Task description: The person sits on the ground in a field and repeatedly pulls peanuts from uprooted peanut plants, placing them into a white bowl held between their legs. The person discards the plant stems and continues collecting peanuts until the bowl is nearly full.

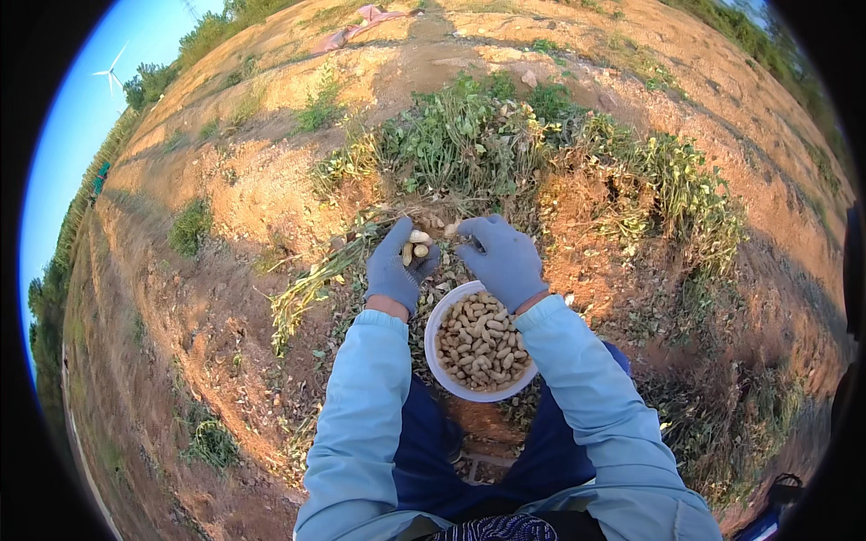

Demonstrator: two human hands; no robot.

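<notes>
In a grey-blue glove, my left hand (pixel 395 270) curls around several unshelled peanuts (pixel 417 245), which show between thumb and fingers. My right hand (pixel 507 258), gloved alike, pinches a small pale peanut (pixel 450 231) at its fingertips, just right of the left hand's peanuts. Below the hands, a round white bucket (pixel 436 359) stands between my legs, holding many tan peanuts in their shells (pixel 481 341). The right wrist passes over the bucket's upper right rim. A pulled plant with yellowing leaves (pixel 311 288) lies on the soil left of my left hand.
A heap of pulled green plants (pixel 456 135) lies beyond my hands, with more plants (pixel 681 194) to the right. Withered leaves (pixel 722 424) cover the ground at lower right. Pinkish-red cloth (pixel 356 27) lies far off on the soil. Someone in green (pixel 100 178) is at the far left.
</notes>
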